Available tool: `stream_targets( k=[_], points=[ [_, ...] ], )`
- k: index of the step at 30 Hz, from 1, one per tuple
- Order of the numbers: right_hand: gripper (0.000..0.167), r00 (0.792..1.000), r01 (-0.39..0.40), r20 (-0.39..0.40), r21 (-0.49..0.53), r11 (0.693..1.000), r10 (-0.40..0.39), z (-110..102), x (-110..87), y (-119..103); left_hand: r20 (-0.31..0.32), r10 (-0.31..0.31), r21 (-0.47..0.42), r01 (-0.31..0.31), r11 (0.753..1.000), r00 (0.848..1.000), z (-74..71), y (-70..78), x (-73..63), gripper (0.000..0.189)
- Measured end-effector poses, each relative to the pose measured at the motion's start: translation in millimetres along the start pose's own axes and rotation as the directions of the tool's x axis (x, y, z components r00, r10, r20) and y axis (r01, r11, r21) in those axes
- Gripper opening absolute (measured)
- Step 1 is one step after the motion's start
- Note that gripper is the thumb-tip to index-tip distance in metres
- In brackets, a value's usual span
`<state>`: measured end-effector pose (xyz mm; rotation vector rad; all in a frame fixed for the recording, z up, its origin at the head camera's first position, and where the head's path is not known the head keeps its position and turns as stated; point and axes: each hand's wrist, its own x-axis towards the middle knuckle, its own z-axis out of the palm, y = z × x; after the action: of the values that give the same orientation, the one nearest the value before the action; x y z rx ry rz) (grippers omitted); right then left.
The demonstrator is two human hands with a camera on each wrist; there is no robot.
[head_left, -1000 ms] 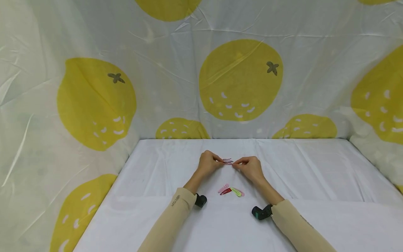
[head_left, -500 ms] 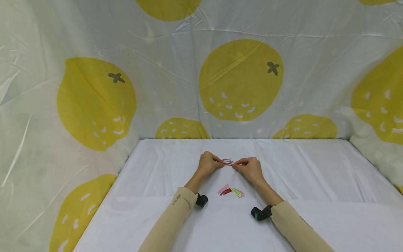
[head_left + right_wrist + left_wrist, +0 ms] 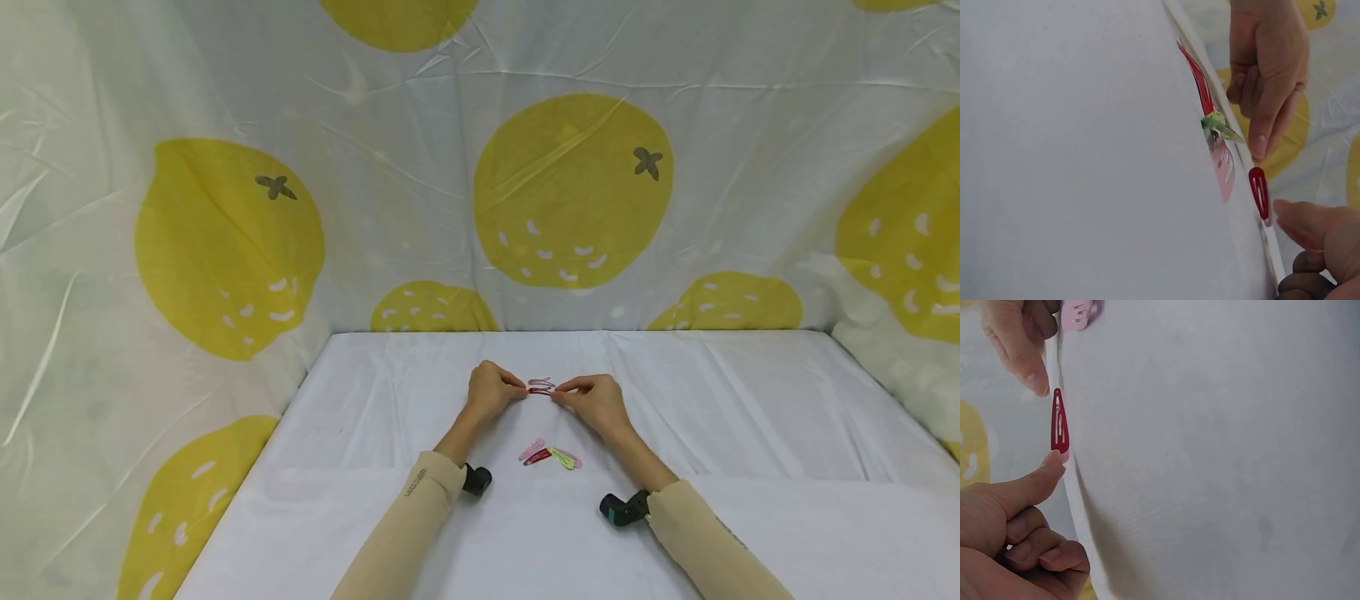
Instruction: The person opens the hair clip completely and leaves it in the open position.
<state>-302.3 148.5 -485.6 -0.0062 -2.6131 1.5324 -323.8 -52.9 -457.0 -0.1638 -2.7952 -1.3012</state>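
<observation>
A red snap hair clip [image 3: 541, 392] lies between the fingertips of both hands in the head view. My left hand [image 3: 491, 392] pinches its wide end; in the left wrist view the thumb of that left hand [image 3: 1013, 519] overlaps the end of the red clip [image 3: 1059, 425]. Close to the narrow end are the fingertips of my right hand [image 3: 596, 400], where the right wrist view leaves a small gap between the right hand [image 3: 1329, 244] and the red clip [image 3: 1260, 194]. Just behind it lies a thin mauve-pink clip [image 3: 541, 382].
Nearer the person, a pink clip [image 3: 531, 448], a red clip [image 3: 537, 457], a green clip [image 3: 561, 457] and another pink clip lie bunched. Black wrist cameras [image 3: 477, 480] hang below the sleeves. White cloth [image 3: 375, 425] covers the table; a lemon-print curtain [image 3: 405, 192] stands behind.
My left hand has drawn slightly leftward, and more of the red clip shows between the hands. The right hand has barely moved. The bunched clips stay where they were.
</observation>
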Motion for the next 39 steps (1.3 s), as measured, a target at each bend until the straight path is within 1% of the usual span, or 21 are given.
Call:
stream_targets(
  k=[1,3,6,9,12,16,18,20,22,28,32,35,39],
  points=[
    [0.015,1.000,-0.020,0.015,0.016,1.000,0.020,-2.1,-1.7,-0.1,-0.001,0.002,0.001,-0.002,1.000,1.000,-2.4,0.1,-2.2,0.008],
    [0.017,0.997,-0.059,0.047,0.042,0.997,0.057,-7.2,-6.3,0.1,0.018,0.000,-0.010,0.000,1.000,1.000,-8.0,1.5,-7.7,0.008],
    [0.019,0.991,-0.075,0.114,0.053,0.996,0.069,-15.6,-15.5,0.7,0.100,-0.013,-0.038,0.017,0.999,0.995,-16.5,6.0,-18.2,0.009],
    [0.021,0.979,-0.068,0.194,0.056,0.996,0.056,-21.8,-27.4,0.4,0.202,-0.024,-0.041,0.033,0.999,0.979,-22.4,9.4,-30.5,0.010],
    [0.023,0.963,-0.053,0.267,0.073,0.996,0.032,-25.3,-40.1,-2.3,0.269,-0.028,-0.020,0.035,0.999,0.963,-25.0,11.6,-42.6,0.011],
    [0.025,0.939,-0.014,0.344,0.109,0.994,-0.024,-22.5,-53.8,-5.8,0.304,-0.011,-0.012,0.015,1.000,0.953,-24.3,10.1,-56.0,0.013],
    [0.026,0.929,0.010,0.366,0.126,0.992,-0.056,-19.0,-58.2,-7.0,0.307,0.000,-0.012,0.004,1.000,0.952,-23.3,9.4,-61.1,0.013],
    [0.025,0.924,0.022,0.375,0.150,0.988,-0.077,-15.0,-61.1,-8.1,0.303,0.010,-0.015,-0.005,1.000,0.953,-22.0,9.5,-64.6,0.012],
    [0.024,0.924,0.039,0.370,0.148,0.988,-0.091,-11.2,-63.0,-8.7,0.295,0.016,-0.016,-0.012,1.000,0.955,-19.8,9.9,-66.8,0.011],
    [0.017,0.954,0.059,0.289,0.064,0.996,-0.075,-0.9,-64.5,-9.2,0.285,0.038,-0.008,-0.037,0.999,0.958,-16.1,9.2,-69.8,0.009],
    [0.010,0.964,0.057,0.255,0.056,0.997,-0.069,2.2,-64.8,-9.8,0.284,0.029,-0.008,-0.028,1.000,0.958,-16.9,6.3,-70.0,0.009],
    [0.009,0.972,-0.001,0.233,0.083,0.997,-0.019,1.5,-65.7,-11.4,0.295,0.025,-0.011,-0.023,1.000,0.955,-19.6,4.7,-69.5,0.009],
    [0.010,0.979,-0.107,0.186,0.120,0.987,0.084,0.4,-65.0,-12.4,0.322,0.025,-0.011,-0.023,1.000,0.946,-24.3,3.6,-68.9,0.008]
  ],
)
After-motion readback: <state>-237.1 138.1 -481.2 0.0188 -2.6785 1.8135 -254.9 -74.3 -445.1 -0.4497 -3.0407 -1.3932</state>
